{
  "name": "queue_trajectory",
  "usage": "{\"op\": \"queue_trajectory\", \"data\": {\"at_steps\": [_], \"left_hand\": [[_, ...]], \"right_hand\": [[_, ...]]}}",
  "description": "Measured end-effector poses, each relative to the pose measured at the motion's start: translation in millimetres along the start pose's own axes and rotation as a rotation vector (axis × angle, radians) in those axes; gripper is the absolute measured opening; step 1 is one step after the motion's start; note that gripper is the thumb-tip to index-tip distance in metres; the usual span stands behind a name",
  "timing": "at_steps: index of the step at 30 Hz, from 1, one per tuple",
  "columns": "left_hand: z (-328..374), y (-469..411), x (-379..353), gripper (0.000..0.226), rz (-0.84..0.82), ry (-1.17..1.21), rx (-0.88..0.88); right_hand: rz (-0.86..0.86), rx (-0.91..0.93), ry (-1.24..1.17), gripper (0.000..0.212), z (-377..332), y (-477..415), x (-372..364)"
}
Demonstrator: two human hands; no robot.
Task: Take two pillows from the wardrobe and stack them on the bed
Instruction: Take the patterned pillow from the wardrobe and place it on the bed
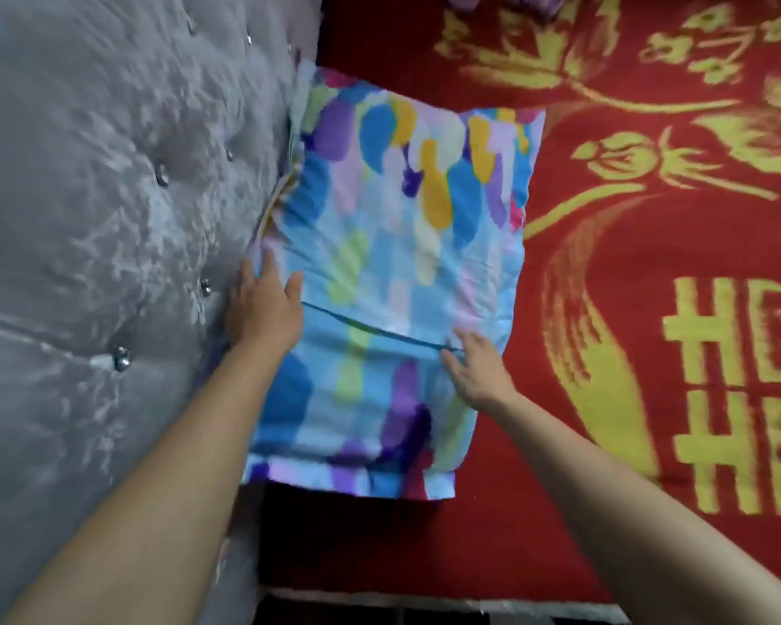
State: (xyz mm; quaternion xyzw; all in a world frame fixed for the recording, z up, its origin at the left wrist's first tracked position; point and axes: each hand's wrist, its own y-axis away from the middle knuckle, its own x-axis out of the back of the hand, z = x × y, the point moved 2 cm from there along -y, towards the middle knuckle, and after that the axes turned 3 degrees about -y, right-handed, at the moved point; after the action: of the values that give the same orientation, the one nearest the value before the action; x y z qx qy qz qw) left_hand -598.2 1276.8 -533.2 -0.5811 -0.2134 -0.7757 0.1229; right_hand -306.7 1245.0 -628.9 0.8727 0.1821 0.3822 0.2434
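A pillow (393,263) in a blue cover with purple, yellow and green patches lies flat on the bed (582,286), pushed up against the headboard. Whether another pillow lies under it cannot be told. My left hand (264,309) rests on the pillow's left edge, fingers spread, beside the headboard. On the lower right part of the pillow my right hand (474,372) lies flat with fingers apart, near a seam line in the cover. Neither hand grips the fabric.
A grey tufted headboard (109,209) with crystal buttons fills the left side. A red blanket with yellow flower patterns covers the bed. A bit of purple fabric (506,2) shows at the top edge. The bed's near edge runs along the bottom.
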Motion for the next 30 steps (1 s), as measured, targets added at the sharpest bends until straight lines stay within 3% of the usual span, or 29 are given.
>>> {"op": "queue_trajectory", "data": {"at_steps": [2,4,7,11,14,16,17,21,24,26,30], "left_hand": [[-21,13,-33,0.064,-0.062,-0.188,-0.084],[-30,30,-57,0.074,-0.016,-0.351,-0.187],[-31,26,-75,0.071,0.075,-0.339,-0.232],[-34,22,-88,0.062,0.077,-0.324,-0.219],[-40,23,-97,0.057,0.061,-0.223,-0.221],[-43,33,-115,0.056,-0.062,-0.098,-0.177],[-44,43,-127,0.057,-0.143,-0.064,-0.135],[-35,75,-156,0.062,-0.226,-0.073,0.080],[-31,72,-156,0.063,-0.253,-0.098,0.104],[-33,77,-156,0.065,-0.254,-0.112,0.092],[-35,103,-163,0.069,-0.193,-0.148,0.049]], "right_hand": [[0.107,-0.103,-0.023,0.066,19,-7,-7],[0.171,-0.191,-0.110,0.084,39,-13,-12],[0.195,-0.333,-0.330,0.102,60,-20,-20],[0.180,-0.330,-0.424,0.076,60,-25,-31],[0.455,-0.214,-0.453,0.047,45,-17,-20],[0.700,-0.104,-0.318,0.041,43,-7,-1],[0.735,-0.067,-0.239,0.042,50,-4,7],[0.469,-0.175,-0.046,0.060,105,1,18],[0.437,0.107,0.150,0.061,109,17,8],[0.326,0.299,0.323,0.061,108,36,-15],[0.201,0.221,0.354,0.067,110,44,-36]]}}
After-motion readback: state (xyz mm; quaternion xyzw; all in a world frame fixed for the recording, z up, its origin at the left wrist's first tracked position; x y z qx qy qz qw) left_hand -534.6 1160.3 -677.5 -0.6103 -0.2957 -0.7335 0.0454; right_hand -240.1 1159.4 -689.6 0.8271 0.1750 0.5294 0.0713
